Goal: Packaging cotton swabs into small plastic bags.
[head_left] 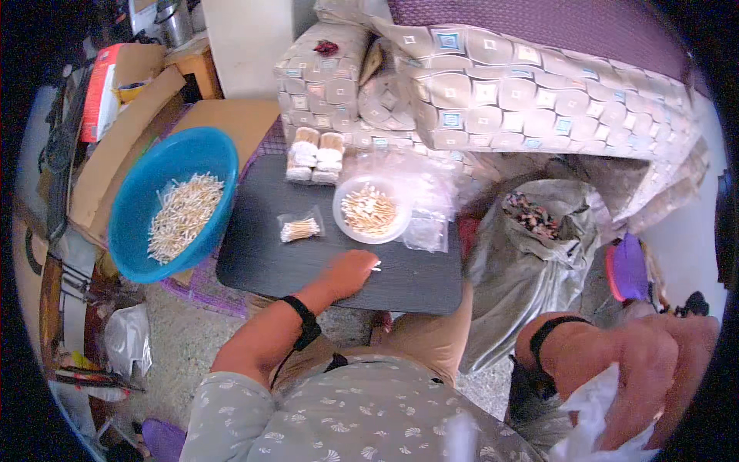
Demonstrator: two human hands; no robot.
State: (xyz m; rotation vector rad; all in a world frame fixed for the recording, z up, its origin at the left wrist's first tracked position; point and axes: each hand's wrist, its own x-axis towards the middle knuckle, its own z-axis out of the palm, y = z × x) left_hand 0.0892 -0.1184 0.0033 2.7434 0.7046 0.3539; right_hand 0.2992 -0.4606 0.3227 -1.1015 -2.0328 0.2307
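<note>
On the dark low table (258,266), my left hand (350,275) is closed near the front edge, with white cotton swab tips (376,266) showing at its fingers. Just beyond it stands a round white tub (339,215) of cotton swabs (369,210). To its left lies a small clear packet of swabs (300,229). Large and close at the lower right, my right hand (635,358) has bent fingers around a thin, crumpled white piece (593,408), plastic or tissue. A dark band crosses a finger.
Clear plastic bags (427,204) lie right of the tub; bundled swab packs (315,156) are stacked behind. A blue basin (123,231) of loose swabs stands at left. A grey sack (500,269) with dark bits stands at right, below a patterned sofa (523,100).
</note>
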